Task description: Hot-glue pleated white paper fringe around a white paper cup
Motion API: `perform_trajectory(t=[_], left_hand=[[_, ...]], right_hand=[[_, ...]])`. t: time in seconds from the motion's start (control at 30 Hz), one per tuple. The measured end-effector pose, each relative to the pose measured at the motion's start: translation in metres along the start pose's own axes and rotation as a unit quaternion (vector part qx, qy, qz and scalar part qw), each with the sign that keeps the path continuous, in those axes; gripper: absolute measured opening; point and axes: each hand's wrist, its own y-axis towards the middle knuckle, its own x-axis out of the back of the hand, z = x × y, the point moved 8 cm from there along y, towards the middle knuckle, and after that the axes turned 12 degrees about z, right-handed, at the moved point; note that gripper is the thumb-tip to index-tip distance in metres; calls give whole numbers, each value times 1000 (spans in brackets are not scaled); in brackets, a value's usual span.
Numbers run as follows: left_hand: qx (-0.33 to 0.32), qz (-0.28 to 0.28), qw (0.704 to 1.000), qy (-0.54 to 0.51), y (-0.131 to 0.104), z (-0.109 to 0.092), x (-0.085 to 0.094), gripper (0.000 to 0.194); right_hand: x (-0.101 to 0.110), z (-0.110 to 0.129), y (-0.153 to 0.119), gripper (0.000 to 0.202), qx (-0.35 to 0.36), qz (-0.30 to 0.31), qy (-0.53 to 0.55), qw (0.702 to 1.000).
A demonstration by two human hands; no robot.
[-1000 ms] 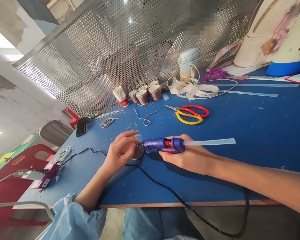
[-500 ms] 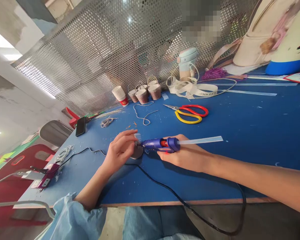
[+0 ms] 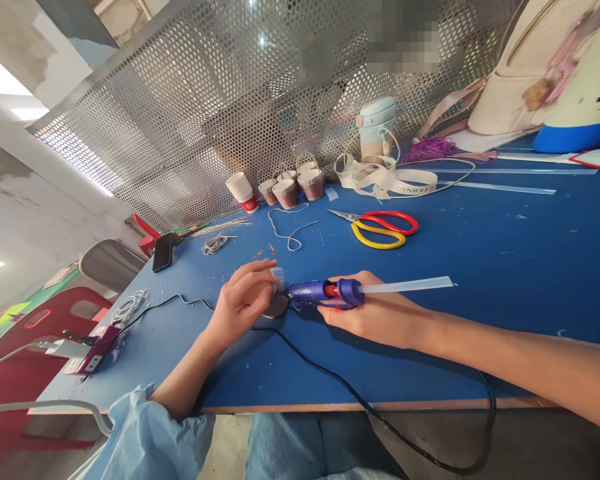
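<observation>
My right hand [image 3: 380,313] is wrapped round a purple hot glue gun [image 3: 307,292], with a long clear glue stick [image 3: 410,285] poking out of its back end. The gun points left, its nozzle tip against or very close to a small greyish cup-like piece [image 3: 276,308]. That piece is held in the bent fingers of my left hand [image 3: 243,297], which hide most of it. Whitish ridges show at its upper end. A black cord [image 3: 320,365] runs over the table below both hands.
On the blue table [image 3: 505,267] lie red-and-yellow scissors [image 3: 385,229], loose string [image 3: 293,240] and a white ribbon [image 3: 405,183]. Farther back stand several small cord-wrapped baskets [image 3: 286,193], stacked paper cups [image 3: 241,190] and a bottle [image 3: 377,127]. A phone [image 3: 163,252] and power strip [image 3: 93,353] are left.
The glue gun and my right hand have shifted very slightly right, along with a small drift of the whole view. My left hand keeps its hold on the small piece.
</observation>
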Motion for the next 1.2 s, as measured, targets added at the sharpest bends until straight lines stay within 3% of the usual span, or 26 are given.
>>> perform_trajectory(t=[0.8,1.03,1.2], left_hand=[[-7,0,1000,-1,-2,0,0,17],[40,-10,998,-47,-8,10,3,18],[51,-28,997,-51,-11,12,9,25]], right_hand=[[8,-3,-4,24,-7,-13,-7,1000],[15,0,-9,25,19,-1,-9,1000],[34,-8,-11,27,-23,-68,87,994]])
